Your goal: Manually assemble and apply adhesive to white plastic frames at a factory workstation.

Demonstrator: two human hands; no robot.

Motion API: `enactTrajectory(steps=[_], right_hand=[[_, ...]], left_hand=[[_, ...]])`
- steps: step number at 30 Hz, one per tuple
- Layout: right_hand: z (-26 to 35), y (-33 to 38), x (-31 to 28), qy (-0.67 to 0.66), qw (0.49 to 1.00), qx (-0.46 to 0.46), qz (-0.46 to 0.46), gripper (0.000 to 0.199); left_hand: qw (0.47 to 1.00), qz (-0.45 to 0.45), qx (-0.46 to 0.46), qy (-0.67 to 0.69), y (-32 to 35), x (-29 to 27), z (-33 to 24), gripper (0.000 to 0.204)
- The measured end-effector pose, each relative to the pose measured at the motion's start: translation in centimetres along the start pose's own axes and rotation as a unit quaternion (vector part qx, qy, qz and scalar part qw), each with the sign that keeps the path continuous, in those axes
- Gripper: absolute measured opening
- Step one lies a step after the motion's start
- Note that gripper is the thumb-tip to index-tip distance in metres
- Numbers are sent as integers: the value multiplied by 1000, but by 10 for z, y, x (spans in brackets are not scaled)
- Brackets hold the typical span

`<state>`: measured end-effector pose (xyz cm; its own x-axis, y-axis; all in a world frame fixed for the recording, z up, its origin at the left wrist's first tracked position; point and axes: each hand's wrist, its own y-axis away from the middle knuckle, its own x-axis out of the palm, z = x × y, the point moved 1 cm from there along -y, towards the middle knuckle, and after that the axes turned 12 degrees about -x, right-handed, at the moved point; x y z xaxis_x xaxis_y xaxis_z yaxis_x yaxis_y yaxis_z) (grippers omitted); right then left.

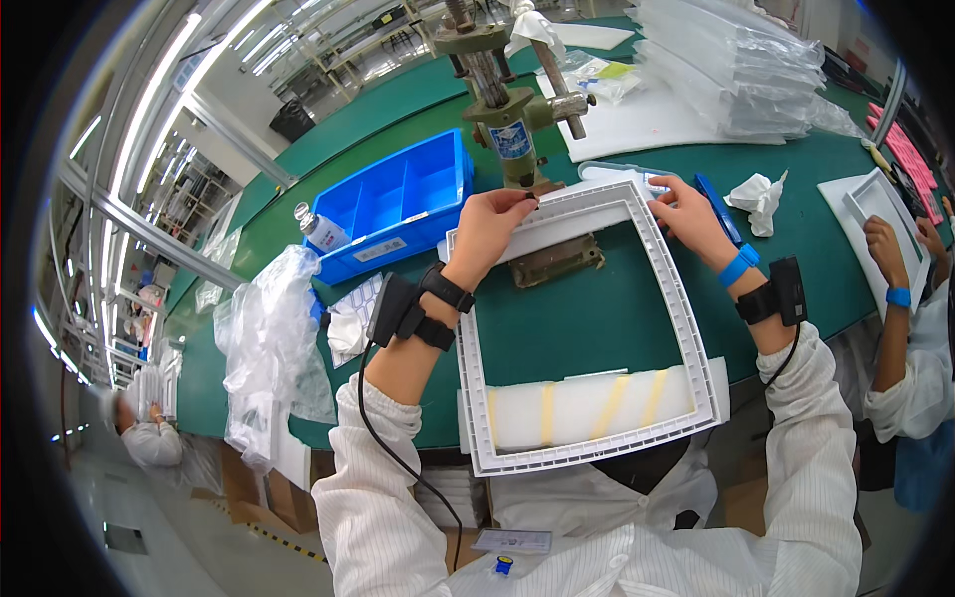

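A large white rectangular plastic frame (686, 328) lies on the green table (587, 318), its far edge under a small green hand press (507, 119). My left hand (487, 229) grips the frame's far edge near the press base. My right hand (686, 214) holds the frame's far right corner. Both wrists wear black strapped devices, and the right wrist also has a blue band. A white foam block with yellow tape strips (587, 408) sits under the frame's near edge.
A blue divided bin (398, 204) and a small bottle (318, 231) stand at the left. Crumpled clear plastic bags (264, 338) hang off the left table edge. Stacked clear trays (736, 70) sit far right. Another person's hand (885, 239) works on a white frame at the right.
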<state>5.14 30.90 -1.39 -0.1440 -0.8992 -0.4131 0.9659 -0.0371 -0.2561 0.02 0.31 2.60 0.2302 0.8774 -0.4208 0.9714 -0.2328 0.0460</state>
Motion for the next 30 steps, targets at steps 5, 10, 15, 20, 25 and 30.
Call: enactTrajectory(steps=[5,10,15,20,25,30], right_hand=[[6,12,4,29,998,-38,-28,47],[24,31,3,116,988,-93,-37,44],[52,15,-9,73,985,-126,-92,36],[115,-64,-27,-62,971,-181,-142,39],[167,-170,-12,-136,964,-170,-156,23],[186,-266,26,-118,945,-300,-63,27]], left_hand=[[999,-31,-10,36,-2,5,5,33],[998,-61,-15,-31,-7,6,4,35],[999,-46,4,-11,-9,6,3,35],[998,-57,14,-14,-12,7,6,31],[997,-72,24,-31,-13,9,10,29],[990,-114,57,-56,-12,11,11,24]])
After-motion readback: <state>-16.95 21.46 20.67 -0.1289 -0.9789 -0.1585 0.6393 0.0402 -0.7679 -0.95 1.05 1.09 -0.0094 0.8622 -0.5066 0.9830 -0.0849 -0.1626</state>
